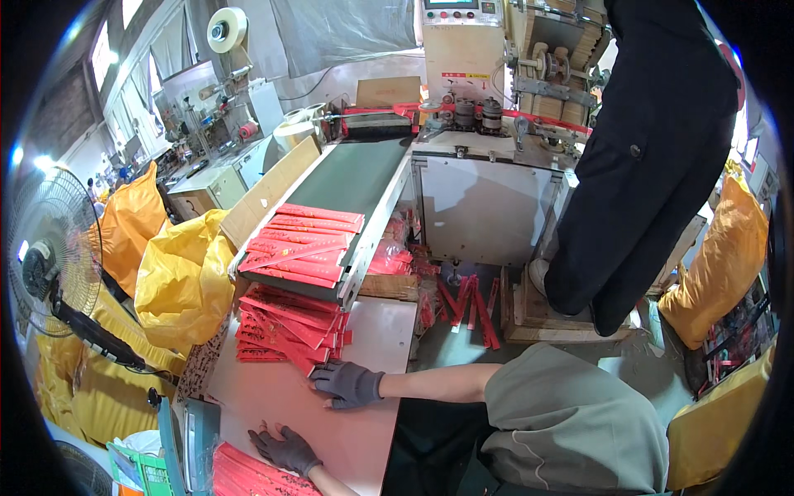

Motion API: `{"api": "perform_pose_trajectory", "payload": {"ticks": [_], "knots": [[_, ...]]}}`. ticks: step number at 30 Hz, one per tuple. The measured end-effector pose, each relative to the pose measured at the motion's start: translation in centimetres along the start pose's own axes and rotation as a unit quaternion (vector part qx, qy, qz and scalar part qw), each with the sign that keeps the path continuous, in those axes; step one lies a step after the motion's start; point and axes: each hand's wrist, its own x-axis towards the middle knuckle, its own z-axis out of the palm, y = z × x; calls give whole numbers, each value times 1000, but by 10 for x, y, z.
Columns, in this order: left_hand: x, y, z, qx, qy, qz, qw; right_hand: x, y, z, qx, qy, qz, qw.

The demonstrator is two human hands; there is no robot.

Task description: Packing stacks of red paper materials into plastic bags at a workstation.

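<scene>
My right hand (351, 385), in a grey fingerless glove, lies palm down on the pinkish tabletop (364, 446), its fingers stretched out. Its fingertips meet the near corner of a loose pile of long flat red packets (285, 322). My left hand (288, 451), gloved alike, rests lower left with fingers spread and nothing in them. Just below it is another stack of red packets (256, 475), partly cut off by the lower edge. More red packets (302, 240) lie overlapping on the end of the green conveyor belt (356, 178), above the pile.
Left stand a fan (54, 248) and yellow sacks (186, 273). A cardboard strip (273, 190) edges the conveyor, which runs back to a machine (488, 207). Someone in dark trousers (645, 165) stands right on a wooden platform (538, 322). Red strips (475, 310) litter the floor.
</scene>
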Motion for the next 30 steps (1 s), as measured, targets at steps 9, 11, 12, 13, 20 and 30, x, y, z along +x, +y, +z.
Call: {"api": "perform_pose_trajectory", "payload": {"ticks": [9, 11, 12, 13, 20, 30], "knots": [[1, -3, 0, 19, -11, 0, 1000, 1, 3, 6, -20, 15, -16, 1000], [-1, -3, 2, 4, 21, 6, 1000, 0, 2, 6, -19, 11, -15, 1000], [-1, -3, 2, 4, 21, 6, 1000, 0, 2, 6, -15, 11, -13, 1000], [0, -4, 3, 2, 22, 10, 1000, 0, 3, 6, -13, 11, -9, 1000], [-1, -5, 0, -4, 23, 8, 1000, -1, -1, 3, -17, -16, 0, 1000], [-2, 1, 0, 26, 14, 5, 1000, 0, -28, -12, 139, 46, -180, 973]]}}
